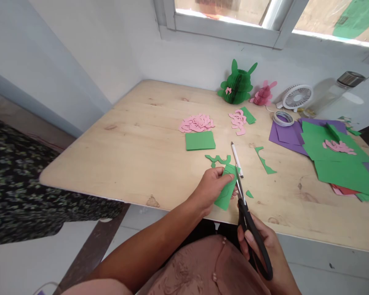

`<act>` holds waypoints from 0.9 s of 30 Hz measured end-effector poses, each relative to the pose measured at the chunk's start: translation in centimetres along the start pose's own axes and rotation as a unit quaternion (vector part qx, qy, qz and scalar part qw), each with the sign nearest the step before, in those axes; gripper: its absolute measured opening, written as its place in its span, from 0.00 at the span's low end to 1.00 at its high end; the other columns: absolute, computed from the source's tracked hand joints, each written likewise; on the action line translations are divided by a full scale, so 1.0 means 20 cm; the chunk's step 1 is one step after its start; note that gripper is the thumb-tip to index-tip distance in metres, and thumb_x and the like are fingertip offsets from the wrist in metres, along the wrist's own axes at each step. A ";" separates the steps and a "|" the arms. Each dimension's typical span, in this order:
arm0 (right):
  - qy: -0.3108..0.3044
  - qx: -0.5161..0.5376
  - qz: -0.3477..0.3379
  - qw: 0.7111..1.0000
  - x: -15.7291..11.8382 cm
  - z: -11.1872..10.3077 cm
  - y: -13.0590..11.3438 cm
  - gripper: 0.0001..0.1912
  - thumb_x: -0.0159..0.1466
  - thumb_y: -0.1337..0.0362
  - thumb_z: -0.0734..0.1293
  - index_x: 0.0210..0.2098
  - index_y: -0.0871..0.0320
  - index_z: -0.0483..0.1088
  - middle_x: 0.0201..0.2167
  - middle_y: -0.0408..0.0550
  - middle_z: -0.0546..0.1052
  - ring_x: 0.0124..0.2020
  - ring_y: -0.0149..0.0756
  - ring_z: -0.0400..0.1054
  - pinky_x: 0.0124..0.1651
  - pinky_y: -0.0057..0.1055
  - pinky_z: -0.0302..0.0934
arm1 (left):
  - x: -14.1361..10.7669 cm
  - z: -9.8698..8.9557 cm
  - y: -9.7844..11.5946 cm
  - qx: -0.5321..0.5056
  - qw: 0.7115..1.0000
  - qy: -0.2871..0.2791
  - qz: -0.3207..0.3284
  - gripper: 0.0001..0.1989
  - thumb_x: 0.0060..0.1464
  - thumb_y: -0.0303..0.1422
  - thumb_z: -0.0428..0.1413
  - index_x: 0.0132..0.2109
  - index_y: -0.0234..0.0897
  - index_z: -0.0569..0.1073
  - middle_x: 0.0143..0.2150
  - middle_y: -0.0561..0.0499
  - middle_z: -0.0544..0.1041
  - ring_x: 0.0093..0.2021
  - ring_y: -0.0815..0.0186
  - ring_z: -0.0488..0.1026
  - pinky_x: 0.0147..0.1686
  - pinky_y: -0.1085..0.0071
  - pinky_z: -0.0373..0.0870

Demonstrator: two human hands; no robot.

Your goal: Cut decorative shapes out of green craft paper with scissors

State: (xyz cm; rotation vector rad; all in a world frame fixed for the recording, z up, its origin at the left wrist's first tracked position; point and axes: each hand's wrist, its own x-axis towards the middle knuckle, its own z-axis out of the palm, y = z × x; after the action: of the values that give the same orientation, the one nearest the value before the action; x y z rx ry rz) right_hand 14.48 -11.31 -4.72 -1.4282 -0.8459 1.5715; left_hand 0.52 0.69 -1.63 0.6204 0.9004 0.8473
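Note:
My left hand (210,189) pinches a piece of green paper (225,191) above the wooden tabletop (110,159). My right hand (261,246) grips black-handled scissors (248,219), whose steel blades reach up to the paper's right edge. A white pen (237,159) lies just beyond the blades. A wavy green paper cutout (218,159) sits close to my left fingertips, and a small green scrap (249,194) lies to the right of the blades. Part of the paper is hidden behind my fingers.
Pink paper cutouts (197,123) and a green card (200,140) lie farther up the table. Purple and green paper sheets (335,151) are stacked at right. Green and pink honeycomb paper figures (236,84), a small white fan (297,97) and a tape roll (283,118) stand near the wall.

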 end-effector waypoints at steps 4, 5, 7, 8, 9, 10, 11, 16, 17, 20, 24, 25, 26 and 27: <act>-0.005 -0.008 -0.004 1.000 0.00 0.00 -0.01 0.28 0.53 0.49 0.72 0.48 0.59 0.70 0.20 0.41 0.67 0.15 0.26 0.55 0.17 0.23 0.49 | 0.00 0.00 0.01 0.001 1.000 0.000 0.002 0.02 0.47 0.28 0.56 0.29 0.33 0.70 0.21 0.51 0.72 0.19 0.71 0.69 0.23 0.74 0.67; -0.009 -0.013 -0.004 1.000 0.00 0.00 -0.01 0.27 0.53 0.49 0.72 0.46 0.59 0.71 0.20 0.40 0.67 0.15 0.26 0.54 0.17 0.23 0.49 | -0.01 0.01 0.01 0.001 1.000 -0.001 0.003 0.02 0.47 0.28 0.55 0.29 0.33 0.70 0.20 0.51 0.72 0.19 0.71 0.69 0.23 0.74 0.67; -0.012 -0.017 -0.006 1.000 0.00 -0.01 -0.02 0.25 0.54 0.49 0.71 0.44 0.59 0.71 0.19 0.40 0.67 0.15 0.25 0.54 0.17 0.23 0.48 | -0.01 0.01 0.01 0.001 1.000 -0.002 0.002 0.02 0.47 0.28 0.55 0.29 0.33 0.70 0.20 0.51 0.72 0.19 0.71 0.69 0.23 0.74 0.67; -0.010 -0.016 -0.007 1.000 0.00 -0.01 -0.02 0.24 0.54 0.49 0.71 0.44 0.59 0.71 0.20 0.40 0.66 0.15 0.25 0.53 0.17 0.23 0.48 | -0.01 0.01 0.01 0.001 1.000 -0.002 0.001 0.02 0.48 0.28 0.55 0.29 0.33 0.70 0.21 0.51 0.72 0.19 0.71 0.69 0.23 0.74 0.67; -0.008 -0.014 -0.008 1.000 0.00 -0.01 -0.02 0.24 0.54 0.49 0.71 0.43 0.59 0.71 0.20 0.40 0.66 0.15 0.25 0.53 0.17 0.23 0.48 | -0.01 0.01 0.01 0.000 1.000 -0.001 0.000 0.02 0.48 0.28 0.55 0.29 0.33 0.70 0.21 0.51 0.72 0.19 0.71 0.69 0.23 0.74 0.67; -0.005 -0.011 -0.007 1.000 0.00 -0.01 -0.02 0.23 0.54 0.49 0.72 0.43 0.59 0.71 0.20 0.40 0.66 0.15 0.25 0.53 0.17 0.23 0.47 | -0.01 0.01 0.01 -0.002 1.000 0.000 -0.002 0.02 0.48 0.28 0.55 0.29 0.33 0.70 0.21 0.51 0.72 0.20 0.71 0.69 0.23 0.74 0.67; -0.003 -0.008 -0.005 1.000 0.00 0.00 -0.02 0.23 0.54 0.49 0.72 0.42 0.59 0.71 0.20 0.40 0.66 0.15 0.25 0.53 0.17 0.23 0.47 | -0.01 0.01 0.01 -0.005 1.000 0.002 -0.002 0.02 0.47 0.28 0.55 0.30 0.33 0.70 0.21 0.51 0.72 0.20 0.71 0.69 0.24 0.74 0.68; -0.008 -0.003 -0.005 1.000 0.00 0.00 -0.02 0.25 0.54 0.48 0.72 0.43 0.59 0.71 0.19 0.40 0.66 0.15 0.25 0.52 0.16 0.23 0.47 | -0.01 0.01 0.01 -0.010 1.000 -0.002 0.000 0.03 0.47 0.29 0.57 0.29 0.33 0.70 0.21 0.52 0.72 0.20 0.70 0.69 0.24 0.73 0.68; -0.009 -0.001 -0.007 1.000 0.00 0.00 -0.02 0.25 0.54 0.48 0.71 0.43 0.59 0.71 0.18 0.40 0.65 0.14 0.25 0.52 0.16 0.23 0.47 | -0.01 0.01 0.01 -0.009 1.000 -0.004 0.002 0.03 0.47 0.29 0.57 0.30 0.33 0.70 0.21 0.52 0.73 0.20 0.70 0.69 0.24 0.73 0.68; -0.015 0.001 -0.011 1.000 0.00 0.00 -0.01 0.22 0.55 0.49 0.71 0.41 0.58 0.71 0.18 0.39 0.65 0.15 0.25 0.53 0.17 0.23 0.48 | -0.01 0.01 0.01 -0.006 1.000 -0.006 0.011 0.03 0.48 0.29 0.56 0.30 0.33 0.70 0.21 0.51 0.73 0.20 0.70 0.70 0.24 0.73 0.68; -0.017 -0.002 -0.021 1.000 0.01 -0.01 -0.01 0.20 0.55 0.49 0.71 0.38 0.59 0.71 0.19 0.40 0.65 0.15 0.25 0.52 0.17 0.23 0.46 | -0.01 0.02 0.01 -0.004 1.000 -0.006 0.010 0.02 0.48 0.28 0.55 0.30 0.33 0.70 0.21 0.51 0.73 0.20 0.70 0.70 0.24 0.73 0.68; -0.019 -0.002 -0.022 1.000 0.01 -0.01 -0.01 0.20 0.55 0.49 0.71 0.37 0.59 0.71 0.19 0.40 0.65 0.15 0.24 0.52 0.17 0.23 0.46 | -0.01 0.02 0.01 -0.005 1.000 -0.007 0.010 0.02 0.48 0.28 0.55 0.30 0.33 0.70 0.21 0.52 0.73 0.20 0.70 0.70 0.25 0.73 0.68; -0.021 -0.003 -0.022 1.000 0.01 -0.01 -0.01 0.20 0.55 0.49 0.71 0.37 0.59 0.71 0.19 0.39 0.64 0.15 0.24 0.52 0.17 0.23 0.45 | -0.01 0.01 0.01 -0.006 1.000 -0.007 0.011 0.02 0.48 0.28 0.56 0.30 0.33 0.70 0.21 0.52 0.73 0.20 0.70 0.70 0.25 0.73 0.68; -0.021 -0.004 -0.020 1.000 0.01 -0.01 -0.01 0.20 0.56 0.49 0.70 0.38 0.59 0.71 0.19 0.39 0.64 0.15 0.24 0.51 0.17 0.23 0.45 | -0.01 0.01 0.00 -0.006 1.000 -0.008 0.013 0.03 0.48 0.28 0.56 0.30 0.33 0.70 0.21 0.52 0.73 0.21 0.70 0.70 0.25 0.73 0.68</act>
State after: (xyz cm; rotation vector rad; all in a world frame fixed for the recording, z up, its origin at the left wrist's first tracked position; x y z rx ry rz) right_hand 14.63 -11.12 -4.57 -1.3790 -0.9005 1.5747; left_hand 0.67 0.59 -1.36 0.6286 0.8745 0.8702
